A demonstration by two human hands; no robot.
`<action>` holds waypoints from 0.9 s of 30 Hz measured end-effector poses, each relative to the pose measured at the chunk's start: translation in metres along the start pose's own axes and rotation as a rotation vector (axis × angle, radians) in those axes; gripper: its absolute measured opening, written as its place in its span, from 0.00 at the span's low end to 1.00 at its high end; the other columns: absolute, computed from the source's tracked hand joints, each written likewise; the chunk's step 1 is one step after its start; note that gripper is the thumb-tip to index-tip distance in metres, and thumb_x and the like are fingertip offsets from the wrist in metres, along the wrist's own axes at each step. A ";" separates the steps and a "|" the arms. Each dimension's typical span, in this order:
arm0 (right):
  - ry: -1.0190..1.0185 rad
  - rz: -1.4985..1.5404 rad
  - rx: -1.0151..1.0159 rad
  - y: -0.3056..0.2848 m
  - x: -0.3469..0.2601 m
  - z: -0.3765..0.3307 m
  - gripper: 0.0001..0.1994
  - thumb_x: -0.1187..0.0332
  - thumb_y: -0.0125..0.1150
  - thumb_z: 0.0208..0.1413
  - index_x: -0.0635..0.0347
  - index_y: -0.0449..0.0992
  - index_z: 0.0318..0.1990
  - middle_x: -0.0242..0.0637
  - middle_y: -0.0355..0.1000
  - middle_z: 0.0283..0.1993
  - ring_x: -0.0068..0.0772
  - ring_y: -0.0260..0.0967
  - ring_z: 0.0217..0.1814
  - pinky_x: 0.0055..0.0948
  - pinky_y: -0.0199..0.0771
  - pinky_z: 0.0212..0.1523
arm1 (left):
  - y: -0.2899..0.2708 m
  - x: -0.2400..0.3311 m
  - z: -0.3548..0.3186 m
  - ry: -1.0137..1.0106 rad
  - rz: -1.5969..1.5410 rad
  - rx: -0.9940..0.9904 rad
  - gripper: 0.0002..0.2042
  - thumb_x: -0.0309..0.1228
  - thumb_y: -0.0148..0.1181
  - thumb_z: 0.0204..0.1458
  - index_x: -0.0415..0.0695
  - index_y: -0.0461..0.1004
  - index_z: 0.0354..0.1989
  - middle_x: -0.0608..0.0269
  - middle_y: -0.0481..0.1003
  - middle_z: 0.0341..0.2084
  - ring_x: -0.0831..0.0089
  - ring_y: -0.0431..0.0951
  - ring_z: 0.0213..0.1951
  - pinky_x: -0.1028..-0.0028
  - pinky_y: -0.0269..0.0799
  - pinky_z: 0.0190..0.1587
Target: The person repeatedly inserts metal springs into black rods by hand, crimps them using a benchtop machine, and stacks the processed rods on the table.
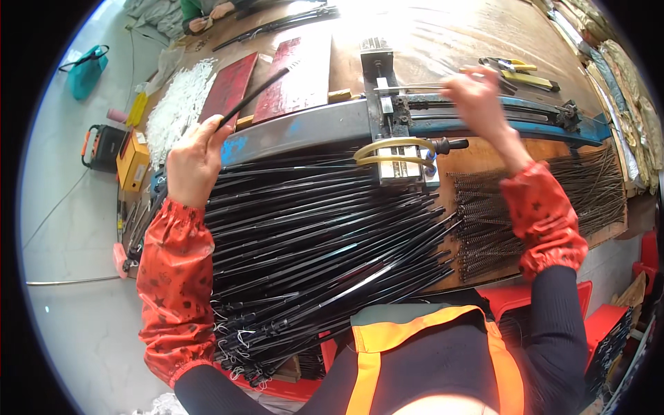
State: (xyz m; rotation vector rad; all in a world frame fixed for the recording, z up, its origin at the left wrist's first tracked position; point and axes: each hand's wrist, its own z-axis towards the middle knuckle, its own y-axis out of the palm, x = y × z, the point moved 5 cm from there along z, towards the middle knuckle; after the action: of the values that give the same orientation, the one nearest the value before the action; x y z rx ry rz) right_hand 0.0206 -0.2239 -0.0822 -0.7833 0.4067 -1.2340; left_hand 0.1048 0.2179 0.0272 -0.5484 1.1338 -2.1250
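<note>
My left hand (194,162) is closed round a slim black rod (252,97), which slants up to the right and ends in a pale tip. My right hand (476,102), slightly blurred, is closed at the end of a thin metal rod (418,86) that reaches left to the clamping fixture (384,104). The fixture stands on a long steel rail (304,128) and carries a looped yellowish hose (373,149) and a black-handled lever (453,144). Below the rail, between my forearms, lies a wide heap of black rods (325,235), several with white strings at their near ends.
Thin brown rods with coiled ends (553,207) are piled at right. Yellow-handled tools (526,75) lie beyond the rail. Red boards (232,83) and a white heap of small pieces (181,104) are at left. Another person's hands (211,17) show at the far edge. Red stools stand below.
</note>
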 end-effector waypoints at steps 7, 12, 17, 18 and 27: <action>0.256 -0.104 -0.069 -0.059 0.095 -0.079 0.05 0.67 0.60 0.61 0.51 0.79 0.41 0.34 0.79 0.40 0.35 0.73 0.52 0.40 0.52 0.65 | 0.123 0.077 0.034 0.197 0.030 -0.255 0.09 0.38 0.56 0.63 0.55 0.77 0.49 0.54 0.79 0.29 0.57 0.82 0.27 0.60 0.77 0.27; 0.280 -0.049 -0.029 -0.055 0.121 -0.110 0.03 0.70 0.61 0.62 0.58 0.77 0.40 0.36 0.76 0.38 0.38 0.72 0.46 0.37 0.65 0.56 | 0.150 0.096 0.054 0.067 -0.095 -0.413 0.14 0.46 0.53 0.64 0.50 0.76 0.47 0.50 0.80 0.26 0.52 0.82 0.28 0.56 0.77 0.29; 0.318 0.021 -0.006 -0.048 0.118 -0.108 0.06 0.68 0.60 0.65 0.60 0.76 0.40 0.37 0.72 0.36 0.37 0.69 0.41 0.35 0.65 0.52 | 0.143 0.095 0.050 0.061 -0.196 -0.301 0.15 0.44 0.54 0.63 0.45 0.78 0.43 0.49 0.80 0.33 0.51 0.81 0.38 0.54 0.77 0.40; 0.305 0.015 -0.010 -0.048 0.115 -0.105 0.06 0.67 0.60 0.65 0.60 0.76 0.41 0.37 0.72 0.36 0.37 0.69 0.41 0.35 0.65 0.52 | 0.146 0.093 0.050 0.028 -0.228 -0.343 0.16 0.44 0.54 0.63 0.44 0.79 0.42 0.49 0.80 0.34 0.51 0.80 0.40 0.55 0.76 0.43; 0.363 -0.013 -0.034 -0.046 0.114 -0.107 0.06 0.67 0.61 0.65 0.61 0.76 0.40 0.37 0.73 0.38 0.38 0.70 0.44 0.36 0.66 0.53 | 0.153 0.092 0.048 -0.078 -0.462 -0.201 0.12 0.40 0.66 0.55 0.46 0.84 0.40 0.55 0.81 0.35 0.54 0.81 0.39 0.63 0.76 0.45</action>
State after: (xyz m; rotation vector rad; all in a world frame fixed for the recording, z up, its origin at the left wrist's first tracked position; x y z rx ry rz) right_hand -0.0471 -0.3704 -0.1069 -0.5899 0.7195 -1.3879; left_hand 0.1253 0.0625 -0.0711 -1.0643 1.2779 -2.3545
